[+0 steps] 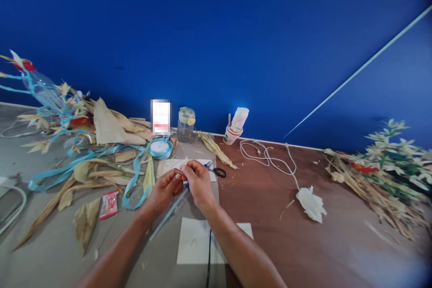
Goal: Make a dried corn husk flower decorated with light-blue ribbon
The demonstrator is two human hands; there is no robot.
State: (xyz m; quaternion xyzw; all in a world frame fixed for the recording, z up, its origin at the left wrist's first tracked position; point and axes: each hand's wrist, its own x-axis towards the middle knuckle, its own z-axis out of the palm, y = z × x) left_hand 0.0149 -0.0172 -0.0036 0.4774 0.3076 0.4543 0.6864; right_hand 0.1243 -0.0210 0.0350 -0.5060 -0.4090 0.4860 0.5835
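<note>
Translucent stick (168,213) on the counter (259,243), slanting out from beneath two pinched hands.
The left hand (170,183) and right hand (198,182) meet at their fingertips, each grip narrow; anything held between is too small to tell. White paper (191,245) lies nearer the person, partly hidden by the right forearm. Beyond the hands are a blue ribbon roll (160,147) and a lidded jar (185,128); dried husks (86,222) spread to the left.
</note>
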